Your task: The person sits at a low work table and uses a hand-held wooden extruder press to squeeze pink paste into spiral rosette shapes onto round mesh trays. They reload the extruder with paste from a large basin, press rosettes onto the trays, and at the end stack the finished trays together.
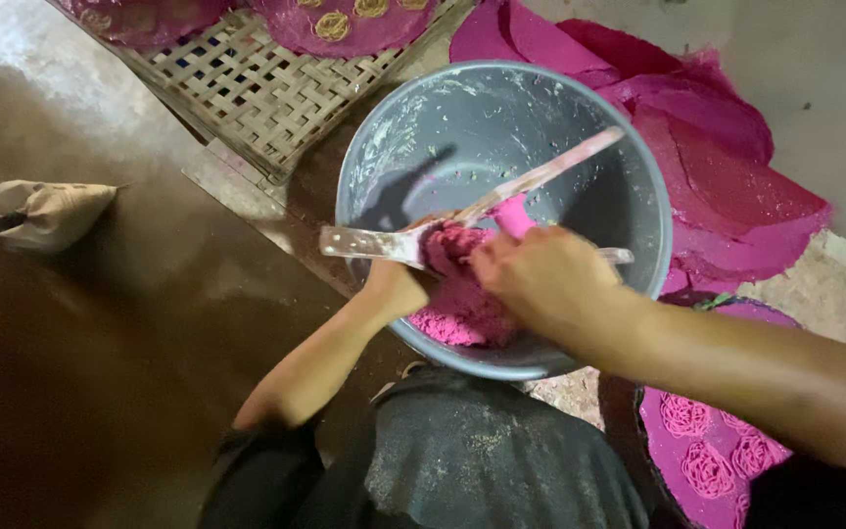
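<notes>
Head view: pink dough is pressed in the grey bowl by the right hand; a spatula is gripped by the left hand; dough could be spilled if the bowl is tipped.

Food workshop (perhaps): pink dough sheets.

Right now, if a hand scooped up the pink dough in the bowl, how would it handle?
The pink dough would probably feel soft and crumbly: its surface looks grainy and lumpy. It is likely sticky, since smears coat the spatula and the bowl wall. It should sag rather than hold shape.
</notes>
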### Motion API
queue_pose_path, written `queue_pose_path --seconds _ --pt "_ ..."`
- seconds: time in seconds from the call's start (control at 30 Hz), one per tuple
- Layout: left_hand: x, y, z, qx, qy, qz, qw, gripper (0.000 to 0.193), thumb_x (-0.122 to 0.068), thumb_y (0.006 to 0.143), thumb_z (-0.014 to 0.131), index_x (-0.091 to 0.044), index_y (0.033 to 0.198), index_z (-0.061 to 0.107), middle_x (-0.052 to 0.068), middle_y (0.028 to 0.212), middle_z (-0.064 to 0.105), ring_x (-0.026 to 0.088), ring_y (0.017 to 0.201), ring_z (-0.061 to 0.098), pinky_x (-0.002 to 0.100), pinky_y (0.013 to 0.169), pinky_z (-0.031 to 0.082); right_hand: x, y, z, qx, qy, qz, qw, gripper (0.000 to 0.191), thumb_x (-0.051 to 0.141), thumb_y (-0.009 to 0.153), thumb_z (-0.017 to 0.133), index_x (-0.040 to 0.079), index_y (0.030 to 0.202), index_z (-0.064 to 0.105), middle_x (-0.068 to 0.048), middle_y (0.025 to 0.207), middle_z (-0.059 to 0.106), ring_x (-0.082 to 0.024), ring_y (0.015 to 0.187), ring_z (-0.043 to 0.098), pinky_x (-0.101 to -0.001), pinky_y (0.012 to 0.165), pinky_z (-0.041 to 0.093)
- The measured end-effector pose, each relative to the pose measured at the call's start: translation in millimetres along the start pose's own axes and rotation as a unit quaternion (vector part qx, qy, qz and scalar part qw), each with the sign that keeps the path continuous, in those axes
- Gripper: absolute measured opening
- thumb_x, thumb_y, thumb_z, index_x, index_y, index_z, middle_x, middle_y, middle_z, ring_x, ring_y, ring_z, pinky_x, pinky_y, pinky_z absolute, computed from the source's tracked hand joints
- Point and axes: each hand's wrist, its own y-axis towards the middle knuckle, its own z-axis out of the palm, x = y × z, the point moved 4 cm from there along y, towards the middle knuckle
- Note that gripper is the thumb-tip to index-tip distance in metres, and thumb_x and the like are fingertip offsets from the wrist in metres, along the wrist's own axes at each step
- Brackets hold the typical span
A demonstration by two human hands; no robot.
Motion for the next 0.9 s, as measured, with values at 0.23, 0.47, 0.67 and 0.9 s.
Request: queue_pose_path --seconds 0.23,0.47,0.67,0.9 --pt "-51.8 5.4 -21.7 -0.011 0.491 0.154 0.857 0.065 -0.021 0.070 0.080 -0.006 0.130 0.061 0.016 0.136 0.063 0.035 0.125 0.058 0.044 0.100 0.049 -28.4 -35.6 -23.8 0.020 -0.043 0.061 0.997 0.024 0.019 0.085 0.060 0.013 0.107 0.066 -0.005 0.087 0.068 -0.022 0.068 0.071 -0.0381 0.053 0.057" --pt "-39.5 1.1 2.2 -0.015 0.424 0.168 0.890 0.057 -0.018 0.079 0.075 -0.008 0.133 0.061 0.014 0.135 0.063 0.033 0.126 0.059 0.044 0.104 0.051 6.2 4.4 6.8 -0.017 -0.042 0.000 0.999 0.018 0.019 0.087 0.060 0.009 0.101 0.065 -0.008 0.084 0.068 -0.023 0.069 0.071 -0.0367 0.056 0.058" --pt "-29.8 5.2 -42.3 -0.067 0.426 -0.004 0.902 0.018 -0.021 0.096 0.071 -0.017 0.113 0.077 0.004 0.117 0.077 0.020 0.109 0.074 0.036 0.098 0.060 -54.3 -55.7 -25.9 -0.047 -0.013 0.121 0.991 0.028 0.016 0.083 0.062 0.018 0.110 0.068 -0.004 0.070 0.059 -0.024 0.064 0.069 -0.0394 0.047 0.054" --pt "-22.6 7.1 -8.4 -0.020 0.441 0.157 0.883 0.051 -0.007 0.085 0.070 -0.008 0.136 0.063 0.014 0.135 0.066 0.031 0.124 0.065 0.040 0.107 0.052 -14.0 -8.4 -7.9 -0.094 -0.041 0.010 0.995 0.019 0.022 0.078 0.064 0.018 0.096 0.068 -0.003 0.081 0.067 -0.021 0.067 0.070 -0.0360 0.056 0.058"
